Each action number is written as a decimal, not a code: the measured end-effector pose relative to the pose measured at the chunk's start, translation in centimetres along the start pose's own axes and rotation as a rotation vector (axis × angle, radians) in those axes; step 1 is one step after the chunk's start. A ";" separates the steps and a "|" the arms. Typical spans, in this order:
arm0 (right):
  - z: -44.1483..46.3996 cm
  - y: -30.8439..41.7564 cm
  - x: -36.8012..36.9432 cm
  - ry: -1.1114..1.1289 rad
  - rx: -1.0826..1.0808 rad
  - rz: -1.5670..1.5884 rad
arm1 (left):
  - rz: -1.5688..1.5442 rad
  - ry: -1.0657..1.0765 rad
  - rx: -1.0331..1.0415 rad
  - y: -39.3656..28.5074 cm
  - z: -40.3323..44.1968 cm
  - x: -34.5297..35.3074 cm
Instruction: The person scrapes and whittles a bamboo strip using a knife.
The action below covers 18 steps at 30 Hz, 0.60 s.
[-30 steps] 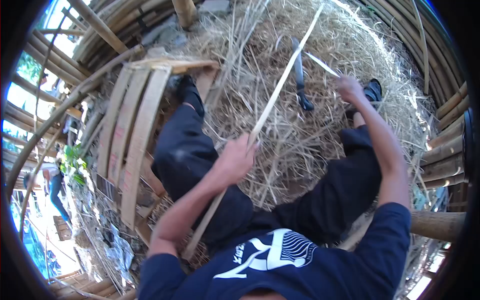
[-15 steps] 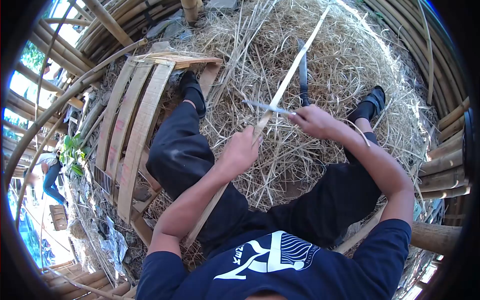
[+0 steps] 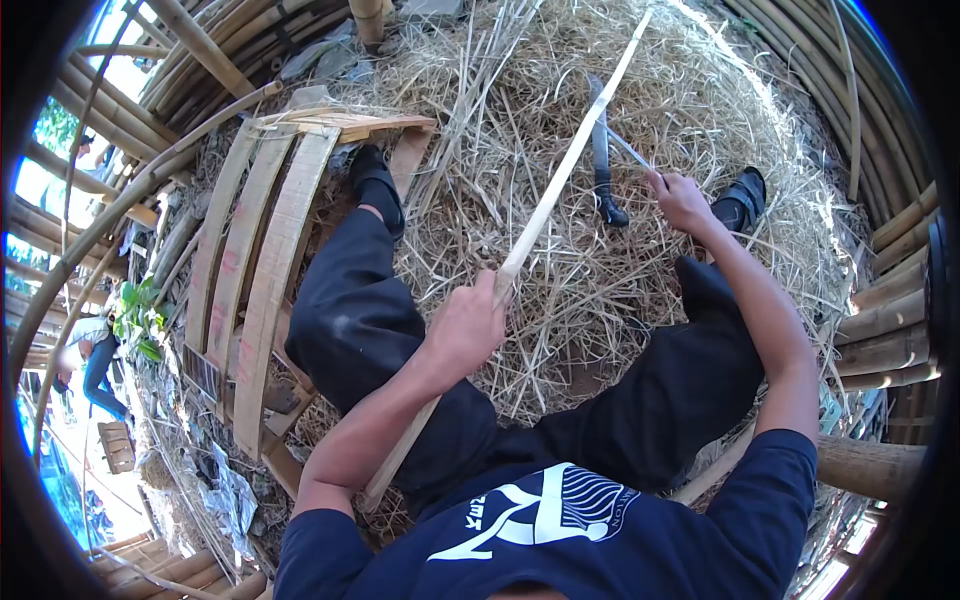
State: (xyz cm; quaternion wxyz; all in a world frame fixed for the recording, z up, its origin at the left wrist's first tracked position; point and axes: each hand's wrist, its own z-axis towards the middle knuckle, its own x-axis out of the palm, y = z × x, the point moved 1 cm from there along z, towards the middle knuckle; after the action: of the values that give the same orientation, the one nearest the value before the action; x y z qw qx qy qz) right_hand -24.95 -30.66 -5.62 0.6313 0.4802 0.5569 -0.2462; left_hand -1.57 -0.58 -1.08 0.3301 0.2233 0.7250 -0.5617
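Observation:
My left hand (image 3: 466,326) is closed round a long pale bamboo strip (image 3: 560,180). The strip slants from beside my thigh, between my legs, up over the shavings toward the top right. In my right hand (image 3: 686,204) is a knife, its thin blade (image 3: 630,148) pointing up and left toward the far part of the strip; whether it touches the strip I cannot tell. The knife's handle is hidden in my fist. A machete (image 3: 600,150) with a black handle lies on the shavings just left of my right hand, its blade partly behind the strip.
A curved slatted wooden piece (image 3: 285,220) stands by my left leg. Pale shavings (image 3: 540,350) cover the ground between my feet. Bamboo poles (image 3: 885,340) line the right side, with more at the upper left. Another person (image 3: 97,365) is at the far left.
My right hand with the knife has moved up and right, away from the middle of the strip. The left hand has shifted slightly down and left, still holding the strip.

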 end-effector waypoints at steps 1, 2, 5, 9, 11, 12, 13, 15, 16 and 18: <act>-0.2 0.5 -0.5 -0.001 0.001 -0.006 | 0.019 0.008 -0.026 -0.2 0.2 -0.1; -0.7 1.1 -0.6 0.054 -0.013 0.050 | 0.012 0.010 -0.032 -0.3 0.3 0.0; -2.8 4.8 -0.4 0.256 -0.159 0.128 | 0.050 -0.008 -0.037 -0.4 0.8 0.2; -6.7 9.9 -0.2 0.381 -0.580 0.138 | 0.072 0.009 -0.024 -0.6 0.9 0.4; -7.1 10.2 0.3 0.329 -0.626 0.127 | 0.077 0.011 -0.030 -0.5 0.7 0.4; -7.2 10.3 0.4 0.273 -0.668 0.111 | 0.088 0.004 -0.010 -0.5 0.7 0.5; -6.3 10.2 -0.2 0.382 -0.618 0.093 | 0.097 -0.004 0.012 -0.5 0.6 0.5; -5.2 9.3 -0.1 0.341 -0.644 0.036 | 0.104 0.001 0.011 -0.5 0.8 0.5; -4.7 9.1 0.0 0.323 -0.657 -0.003 | 0.111 0.000 0.012 -0.6 0.9 0.4; -4.0 8.8 0.3 0.289 -0.660 -0.047 | 0.110 -0.002 0.020 -0.5 0.8 0.1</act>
State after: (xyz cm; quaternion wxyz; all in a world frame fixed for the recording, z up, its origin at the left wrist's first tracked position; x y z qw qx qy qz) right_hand -19.28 -23.40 -2.61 0.6613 0.2676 0.7007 0.0029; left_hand -1.78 -1.52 -1.00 0.3589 0.2656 0.7055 -0.5504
